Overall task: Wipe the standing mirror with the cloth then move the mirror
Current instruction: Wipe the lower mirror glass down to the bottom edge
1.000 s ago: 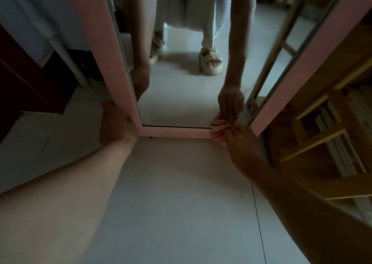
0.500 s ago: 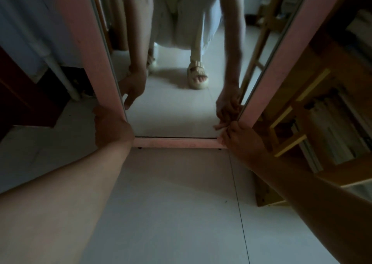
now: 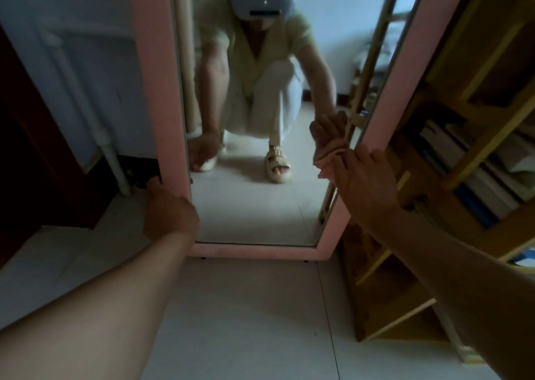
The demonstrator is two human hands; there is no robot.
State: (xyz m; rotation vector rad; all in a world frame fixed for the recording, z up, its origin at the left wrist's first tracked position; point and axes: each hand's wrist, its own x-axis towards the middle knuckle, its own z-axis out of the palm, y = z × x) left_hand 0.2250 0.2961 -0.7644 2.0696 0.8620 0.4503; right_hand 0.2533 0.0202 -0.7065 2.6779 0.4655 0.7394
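Left grip point(image 3: 170, 214): closed around the mirror's left frame edge near its foot, thumb behind the frame.
Right grip point(image 3: 366, 188): curled over the right frame edge, higher than the left, with the pink cloth point(image 3: 328, 159) bunched under its fingers against the glass.
Mirror point(image 3: 156, 90): between the two hands, bottom rail on the pale floor point(image 3: 246, 316) at about 6 o'clock of the glass.
Long axis: ran from 6 toward 12 o'clock, glass facing the person.
Surroundings: wooden bookshelf point(image 3: 477, 153) touching or just beside the frame at 3 o'clock; white pipe point(image 3: 86, 101) at 9 o'clock.
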